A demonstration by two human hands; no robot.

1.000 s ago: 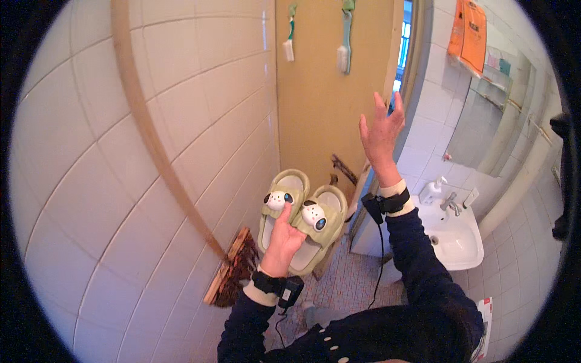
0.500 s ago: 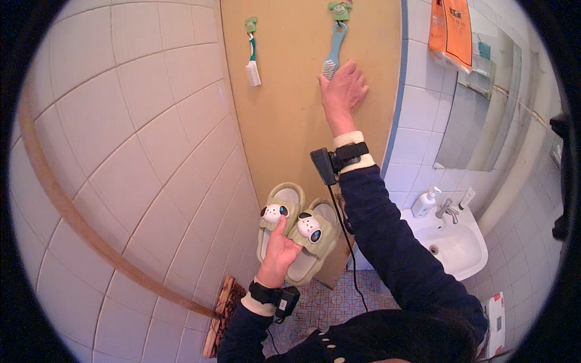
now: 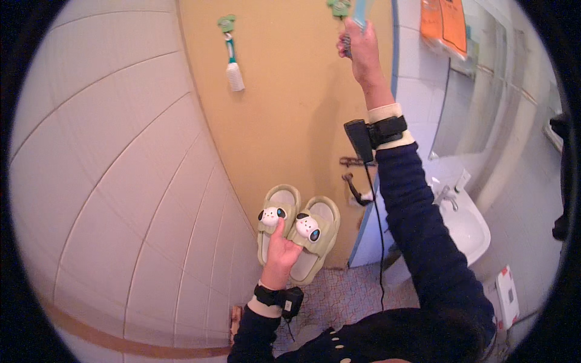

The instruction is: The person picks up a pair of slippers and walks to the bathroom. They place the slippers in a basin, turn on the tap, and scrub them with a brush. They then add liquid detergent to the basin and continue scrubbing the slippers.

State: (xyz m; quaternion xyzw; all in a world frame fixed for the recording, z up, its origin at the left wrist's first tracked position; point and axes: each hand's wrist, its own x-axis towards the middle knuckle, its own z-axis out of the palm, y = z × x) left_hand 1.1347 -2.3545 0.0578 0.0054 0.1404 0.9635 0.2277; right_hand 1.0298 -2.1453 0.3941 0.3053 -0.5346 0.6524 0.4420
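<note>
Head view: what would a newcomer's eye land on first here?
Probably the pale green slippers with white animal-face ornaments, held by the left grip just below the middle of the picture. Next comes the right grip, raised near the top edge around a blurred blue brush in front of the yellow-brown door. The bright orange packet at upper right also stands out.

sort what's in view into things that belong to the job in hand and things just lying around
In hand:
- pale green slippers, left hand
- light-blue brush, right hand

Just around:
- white-bristled brush, hanging on the door
- orange bag
- mirror
- white sink
</note>
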